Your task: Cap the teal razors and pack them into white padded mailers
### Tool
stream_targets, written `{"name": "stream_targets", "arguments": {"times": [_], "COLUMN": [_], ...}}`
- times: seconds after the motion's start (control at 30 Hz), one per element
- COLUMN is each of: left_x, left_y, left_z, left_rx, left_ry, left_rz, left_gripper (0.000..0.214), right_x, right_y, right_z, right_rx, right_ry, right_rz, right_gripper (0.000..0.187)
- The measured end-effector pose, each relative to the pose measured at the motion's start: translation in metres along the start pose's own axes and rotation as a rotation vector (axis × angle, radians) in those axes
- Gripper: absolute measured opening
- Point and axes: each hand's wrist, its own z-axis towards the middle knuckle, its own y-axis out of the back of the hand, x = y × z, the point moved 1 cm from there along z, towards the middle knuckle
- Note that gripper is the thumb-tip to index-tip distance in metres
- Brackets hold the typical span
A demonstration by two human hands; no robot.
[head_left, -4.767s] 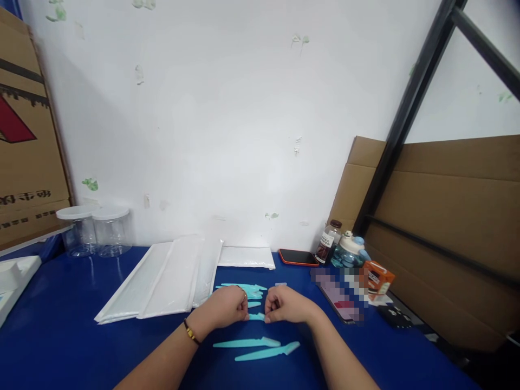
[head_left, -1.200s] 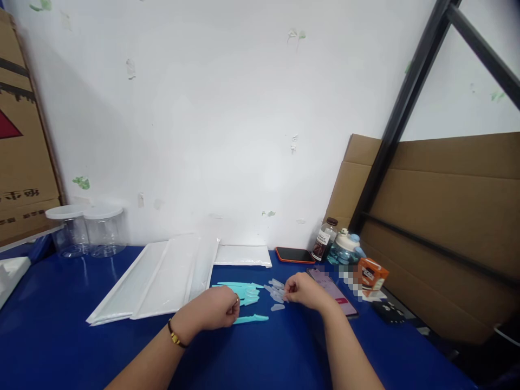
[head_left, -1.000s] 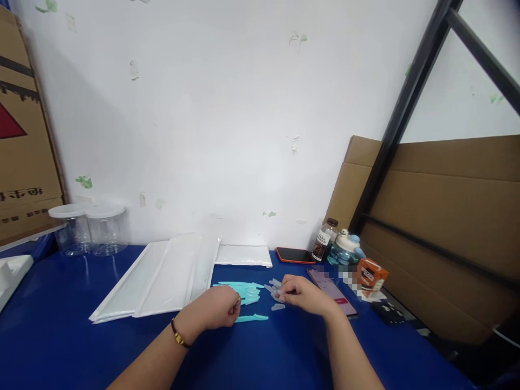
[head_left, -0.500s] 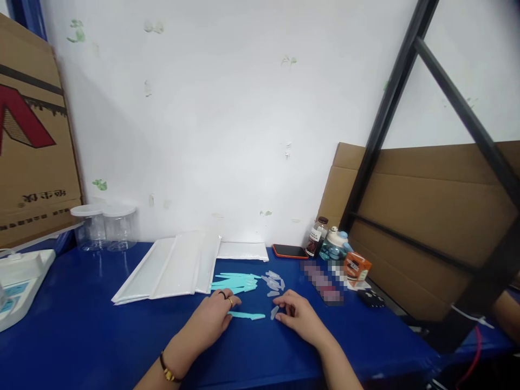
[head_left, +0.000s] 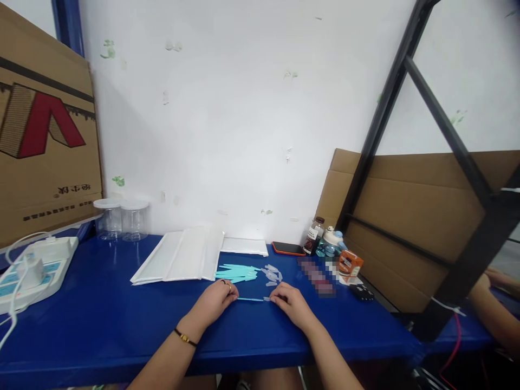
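Note:
My left hand (head_left: pixel 221 298) is closed on one end of a slim turquoise eyebrow razor (head_left: pixel 249 299), whose other end points right. My right hand (head_left: pixel 288 303) pinches a small translucent blade cap (head_left: pixel 266 299) at the razor's right tip. Whether the tip is inside the cap or just touching it, I cannot tell. Just beyond my left hand lies a pile of similar turquoise razors (head_left: pixel 238 272). A small heap of translucent caps (head_left: pixel 271 275) sits to the right of that pile, past my right fingertips.
White padded envelopes (head_left: pixel 179 257) lie behind on the left, near two lidded clear jars (head_left: pixel 135 222) and a power strip (head_left: pixel 44 271). A phone (head_left: pixel 288 248), a brown bottle (head_left: pixel 313 236) and an orange box (head_left: pixel 350 264) stand right. Another person's arm (head_left: pixel 493 306) shows far right.
My left hand has picked the single razor up off the table, and my right hand has taken hold of the loose cap. The two pieces have come together, end to end.

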Motion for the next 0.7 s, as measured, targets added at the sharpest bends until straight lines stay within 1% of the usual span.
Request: {"name": "stream_targets", "arguments": {"times": [0.17,0.37,0.57,0.7], "left_x": [0.002,-0.002,-0.005,-0.004], "left_y": [-0.002,-0.006,-0.004,0.0], "left_z": [0.002,0.005,0.003,-0.001], "left_rx": [-0.015,0.011,-0.006,-0.003], "left_ry": [0.007,0.009,0.02,0.036], "left_rz": [-0.009,-0.035,-0.014,-0.003], "left_gripper": [0.02,0.018,0.019,0.02], "right_x": [0.004,0.01,0.007,0.003], "right_y": [-0.004,-0.012,-0.01,-0.008], "right_z": [0.002,0.007,0.005,0.002], "right_rx": [-0.005,0.042,-0.019,-0.007], "right_ry": [0.032,0.062,-0.023,-0.045], "right_rz": [-0.012,-0.016,-0.022,0.007], "right_gripper": [0.016,0.015,0.014,0.011]}}
